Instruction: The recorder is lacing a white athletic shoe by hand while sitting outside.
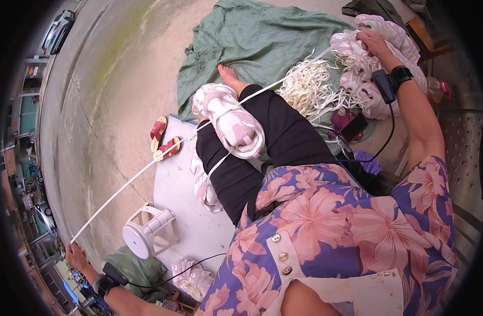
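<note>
A long white shoelace (123,188) is stretched taut slantwise across my lap. At its lower left end, my left hand (78,258) pinches it, arm reaching far out. My right hand (374,43) grips the other end at the upper right, beside a heap of bundled shoes (378,68). Between the hands, the lace crosses a pair of pink and white sneakers (236,126) lying on my thighs. A white strand runs from beneath them toward another pink and white shoe (205,189) by my leg.
Loose white laces (307,87) lie piled on a green cloth (262,37). A dark phone (353,129) rests on a purple item. To the left are red sandals (165,147) and a white plastic stool (147,231). More bundled shoes (193,276) sit below. Cables trail from both wrists.
</note>
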A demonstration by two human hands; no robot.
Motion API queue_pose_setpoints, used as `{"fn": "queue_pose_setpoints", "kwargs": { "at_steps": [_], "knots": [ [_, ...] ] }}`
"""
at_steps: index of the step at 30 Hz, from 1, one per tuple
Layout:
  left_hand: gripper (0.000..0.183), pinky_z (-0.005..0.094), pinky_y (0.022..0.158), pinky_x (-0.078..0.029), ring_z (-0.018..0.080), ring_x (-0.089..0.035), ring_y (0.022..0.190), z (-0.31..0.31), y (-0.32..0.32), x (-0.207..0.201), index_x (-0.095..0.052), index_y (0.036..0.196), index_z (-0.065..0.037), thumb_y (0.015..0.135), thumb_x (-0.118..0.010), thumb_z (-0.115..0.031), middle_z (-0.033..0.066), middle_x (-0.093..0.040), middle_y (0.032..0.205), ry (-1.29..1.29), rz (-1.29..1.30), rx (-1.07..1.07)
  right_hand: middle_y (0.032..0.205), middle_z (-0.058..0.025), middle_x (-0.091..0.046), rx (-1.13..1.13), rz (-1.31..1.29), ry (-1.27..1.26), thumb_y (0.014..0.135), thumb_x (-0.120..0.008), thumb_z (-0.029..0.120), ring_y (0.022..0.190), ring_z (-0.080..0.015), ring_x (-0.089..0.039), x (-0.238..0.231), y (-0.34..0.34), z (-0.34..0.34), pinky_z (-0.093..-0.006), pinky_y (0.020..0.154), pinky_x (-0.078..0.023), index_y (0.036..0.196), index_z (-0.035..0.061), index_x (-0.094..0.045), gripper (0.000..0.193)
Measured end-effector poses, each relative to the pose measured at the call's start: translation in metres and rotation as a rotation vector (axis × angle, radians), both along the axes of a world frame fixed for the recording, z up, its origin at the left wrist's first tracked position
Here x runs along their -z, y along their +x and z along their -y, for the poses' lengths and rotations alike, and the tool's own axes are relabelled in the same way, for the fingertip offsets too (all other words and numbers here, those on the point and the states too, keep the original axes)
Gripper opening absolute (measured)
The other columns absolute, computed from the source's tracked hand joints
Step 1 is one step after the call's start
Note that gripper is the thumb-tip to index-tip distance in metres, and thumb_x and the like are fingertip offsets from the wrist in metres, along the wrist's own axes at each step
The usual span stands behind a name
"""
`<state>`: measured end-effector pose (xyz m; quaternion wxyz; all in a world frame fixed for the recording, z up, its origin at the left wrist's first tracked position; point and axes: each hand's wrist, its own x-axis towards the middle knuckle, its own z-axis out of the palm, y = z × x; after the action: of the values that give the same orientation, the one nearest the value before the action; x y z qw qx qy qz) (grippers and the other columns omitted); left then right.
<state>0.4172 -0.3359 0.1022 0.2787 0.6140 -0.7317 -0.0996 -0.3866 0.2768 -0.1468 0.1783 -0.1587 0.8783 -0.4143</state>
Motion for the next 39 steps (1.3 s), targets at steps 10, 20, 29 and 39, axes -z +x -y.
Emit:
{"fn": "queue_pose_setpoints", "kwargs": {
  "at_steps": [10,20,29,39],
  "knots": [
    [0.028,0.0388,0.055,-0.045,0.0276,-0.058,0.059,0.008,0.001,-0.023,-0.062,0.083,-0.003,0.083,-0.049,-0.028,0.0143,-0.06,0.067,-0.25,0.754,-0.079,0.057,0.0008,-0.048,-0.446,-0.654,0.412,0.086,-0.053,0.017,0.048,-0.0085,-0.047,-0.056,-0.071,0.002,-0.0263,0.043,-0.038,0.074,0.008,-0.051,0.015],
    [0.031,0.0436,0.066,-0.046,0.0334,-0.061,0.078,0.002,-0.002,-0.033,-0.063,0.087,-0.009,0.083,-0.044,-0.032,0.011,-0.065,0.084,-0.258,0.921,-0.505,0.08,-0.0167,-0.059,-0.445,-1.141,0.394,0.089,-0.05,0.023,0.074,-0.0359,-0.056,-0.064,-0.121,0.007,-0.0384,0.061,-0.044,0.091,0.0033,-0.052,0.02],
    [0.033,0.0304,0.036,-0.04,0.0173,-0.05,0.037,-0.021,-0.049,0.072,-0.059,0.062,0.0,0.08,-0.049,-0.026,0.0099,-0.054,0.049,0.262,0.47,-0.159,0.059,-0.005,-0.056,-0.199,-0.09,0.477,0.089,-0.05,0.025,0.043,-0.0107,-0.054,-0.014,-0.042,0.067,-0.0231,0.037,-0.041,0.073,0.0058,-0.054,0.025],
    [0.024,0.0187,0.034,-0.032,0.0072,-0.044,0.037,-0.227,-0.335,0.245,-0.058,0.074,-0.004,0.086,-0.059,-0.025,0.0022,-0.055,0.054,1.259,-0.596,0.354,0.058,0.0067,-0.039,-0.237,0.834,-0.156,0.084,-0.06,0.037,0.044,-0.0028,-0.029,0.034,0.21,0.185,-0.0185,0.039,-0.023,0.069,0.0104,-0.057,0.031]
  ]
}}
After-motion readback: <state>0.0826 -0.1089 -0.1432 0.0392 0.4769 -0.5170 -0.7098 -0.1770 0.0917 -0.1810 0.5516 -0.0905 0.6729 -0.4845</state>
